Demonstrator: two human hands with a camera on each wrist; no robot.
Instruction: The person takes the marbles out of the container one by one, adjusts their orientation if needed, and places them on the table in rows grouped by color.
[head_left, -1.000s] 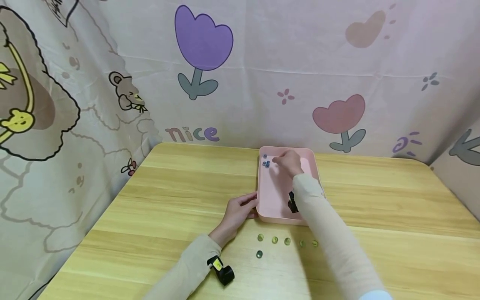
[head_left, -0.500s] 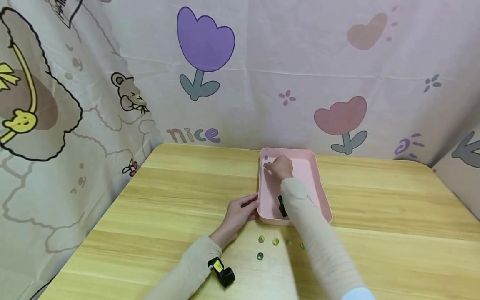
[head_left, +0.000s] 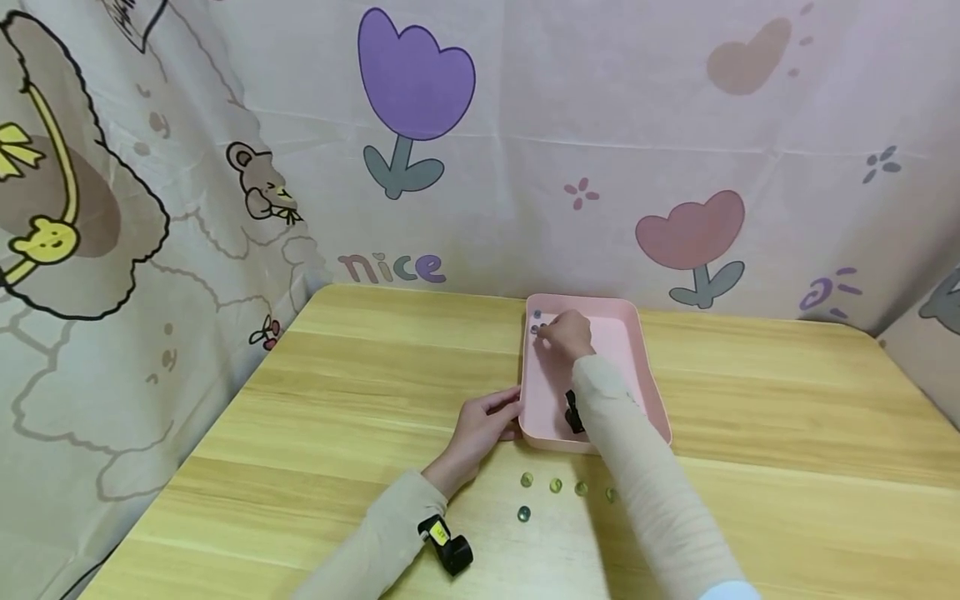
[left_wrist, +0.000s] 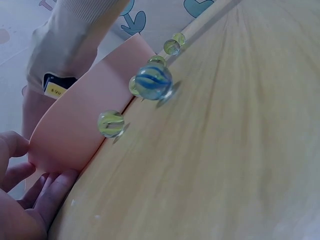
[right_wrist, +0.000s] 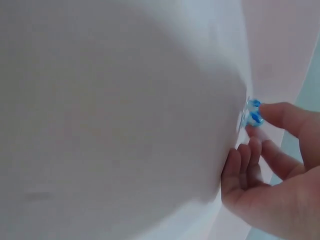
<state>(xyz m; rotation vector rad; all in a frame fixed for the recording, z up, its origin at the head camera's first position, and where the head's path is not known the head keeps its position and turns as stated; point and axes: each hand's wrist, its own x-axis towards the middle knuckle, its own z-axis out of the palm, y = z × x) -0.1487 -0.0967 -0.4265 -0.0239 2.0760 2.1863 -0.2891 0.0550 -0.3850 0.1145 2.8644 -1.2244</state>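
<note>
Over the far left part of the pink tray (head_left: 555,425), my right hand (head_left: 570,335) bends its fingers down at a small cluster of blue-swirled marbles (head_left: 535,330). In the right wrist view, the thumb and index finger pinch at a blue marble (right_wrist: 255,119), the other fingers curled beside it. My left hand (head_left: 477,425) rests on the table with its extended fingers against the outside of the tray's near left corner. Yellow-green marbles (head_left: 556,485) stand in a row before the tray, with one blue-swirled marble (left_wrist: 153,81) nearer me.
The wooden table (head_left: 360,367) meets a patterned cloth backdrop (head_left: 517,225) behind the tray. My right sleeve (head_left: 645,475) crosses the tray's near edge and hides part of the marble row. A black wrist camera (head_left: 447,546) hangs by my left sleeve.
My right hand has moved left inside the tray, to the blue marbles. Its forearm now covers the right end of the yellow-green row. My left hand has stayed at the tray.
</note>
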